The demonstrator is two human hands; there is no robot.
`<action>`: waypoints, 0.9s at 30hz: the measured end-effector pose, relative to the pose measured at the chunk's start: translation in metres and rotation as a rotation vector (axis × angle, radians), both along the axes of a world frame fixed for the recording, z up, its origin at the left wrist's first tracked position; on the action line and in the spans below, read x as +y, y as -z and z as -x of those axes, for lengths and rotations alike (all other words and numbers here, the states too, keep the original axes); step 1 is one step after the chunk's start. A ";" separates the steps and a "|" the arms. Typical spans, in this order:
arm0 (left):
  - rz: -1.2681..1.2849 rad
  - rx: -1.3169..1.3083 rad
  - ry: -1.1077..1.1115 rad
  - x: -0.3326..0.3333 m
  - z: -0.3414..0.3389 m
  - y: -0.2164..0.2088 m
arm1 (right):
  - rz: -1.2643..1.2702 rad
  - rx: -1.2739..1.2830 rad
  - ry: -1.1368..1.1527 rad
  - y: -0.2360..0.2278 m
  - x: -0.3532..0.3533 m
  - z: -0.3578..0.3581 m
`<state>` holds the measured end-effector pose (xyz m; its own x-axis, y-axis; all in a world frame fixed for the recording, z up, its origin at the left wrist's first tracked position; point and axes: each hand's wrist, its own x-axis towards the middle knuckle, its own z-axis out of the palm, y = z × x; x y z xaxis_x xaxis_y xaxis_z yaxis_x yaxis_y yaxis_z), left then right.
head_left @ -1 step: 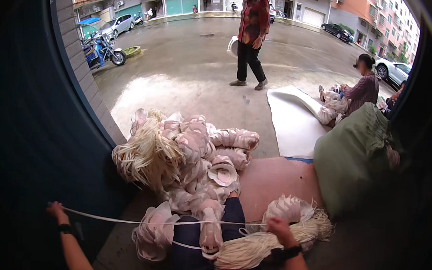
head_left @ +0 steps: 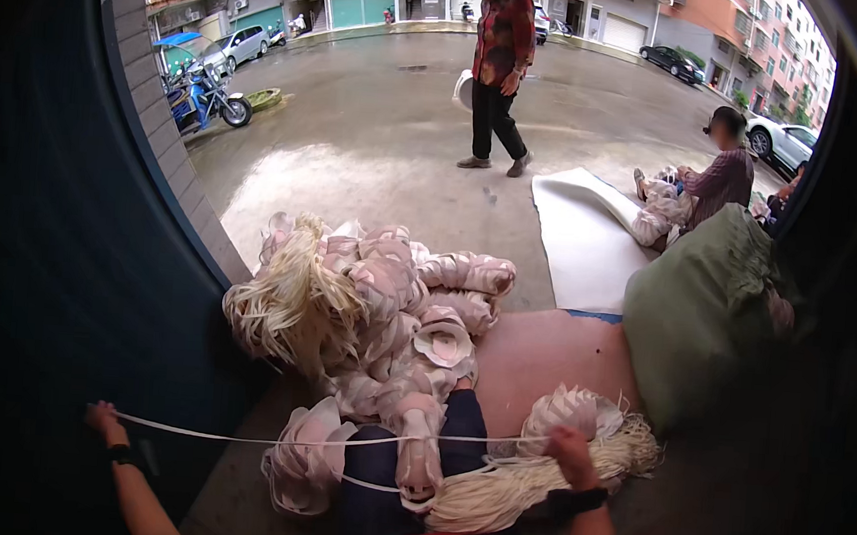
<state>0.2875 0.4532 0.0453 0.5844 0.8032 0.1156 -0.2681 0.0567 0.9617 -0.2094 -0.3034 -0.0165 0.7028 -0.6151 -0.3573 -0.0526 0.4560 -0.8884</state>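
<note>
A thin white cord (head_left: 267, 441) runs nearly straight across my lap, pulled out to both sides. My left hand (head_left: 105, 419), far out at the left near the dark door, is closed on one end. The cord's other side is pinched in my right hand (head_left: 571, 456), above a hank of cream cords (head_left: 522, 488). Between my hands, a bundle of stacked pink and white cup-shaped fabric pieces (head_left: 420, 456) lies lengthwise between my thighs, with the cord crossing over it. Another length of cord shows lower down beside it. A second bundle (head_left: 304, 458) rests by my left thigh.
A heap of similar bundles (head_left: 377, 294) with a cream cord hank (head_left: 293, 293) lies ahead. To the right are a pink board (head_left: 551, 356), a bulging green sack (head_left: 698, 316) and a white sheet (head_left: 580, 238). One person stands beyond; another sits handling bundles.
Both hands have risen slightly, and my left hand has shifted a little further left, with the cord drawn straighter. The bundles stay where they were.
</note>
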 end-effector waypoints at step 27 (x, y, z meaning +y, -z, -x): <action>-0.303 0.973 1.896 -0.501 0.247 0.061 | 0.737 0.176 -0.615 0.013 0.082 -0.075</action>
<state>0.0410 -0.0477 -0.0153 0.3890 -0.6443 -0.6585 0.3646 -0.5487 0.7523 -0.1347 -0.2211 -0.0294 0.9495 -0.2696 -0.1602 -0.2542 -0.3627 -0.8966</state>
